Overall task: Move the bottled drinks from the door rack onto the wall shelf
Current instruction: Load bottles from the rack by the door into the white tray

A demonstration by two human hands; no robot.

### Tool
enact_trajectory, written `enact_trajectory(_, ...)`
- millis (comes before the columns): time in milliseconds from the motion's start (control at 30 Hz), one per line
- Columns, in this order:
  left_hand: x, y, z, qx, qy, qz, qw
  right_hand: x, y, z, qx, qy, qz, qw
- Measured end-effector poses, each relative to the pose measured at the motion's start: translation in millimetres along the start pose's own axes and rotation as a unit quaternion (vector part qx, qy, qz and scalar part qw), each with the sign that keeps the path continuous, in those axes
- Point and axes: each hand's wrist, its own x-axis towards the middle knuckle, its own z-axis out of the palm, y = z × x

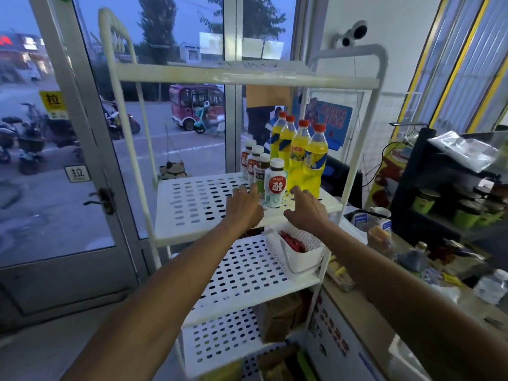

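Note:
A white perforated rack [192, 204] stands by the glass door. On its second shelf, at the right, stand several small white bottles with red labels; the nearest one [275, 182] is at the front. Behind them are several tall yellow drink bottles with orange caps [314, 158]. My left hand [243, 204] hovers just left of the nearest white bottle, fingers spread. My right hand [305, 206] is just right of it, fingers loosely spread. Neither hand holds anything.
A white basket with red items [295, 248] sits on the shelf below. The rack's top shelf [247, 75] spans overhead. A glass door with a handle [104, 200] is at the left. A cluttered counter [412, 257] with a dark display box lies at the right.

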Motion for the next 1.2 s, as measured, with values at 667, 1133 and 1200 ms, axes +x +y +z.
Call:
enact_trajectory(667, 120.9, -33.9, -5.9, -0.193, 0.042, 0.053, 0.979, 141.9, -25.6, 27.0, 0.092, 0.032, 0.017, 0.995)
enact_trajectory(1133, 160.5, -31.0, 18.5, -0.233, -0.004, 0.125, 0.964, 129.7, -25.9, 32.4, 0.086, 0.08, 0.045, 0.992)
enact_trajectory(1200, 162.7, -29.5, 25.8, -0.245, -0.003, 0.113, 0.963, 122.3, -26.9, 32.1, 0.08, 0.098, 0.042, 0.991)
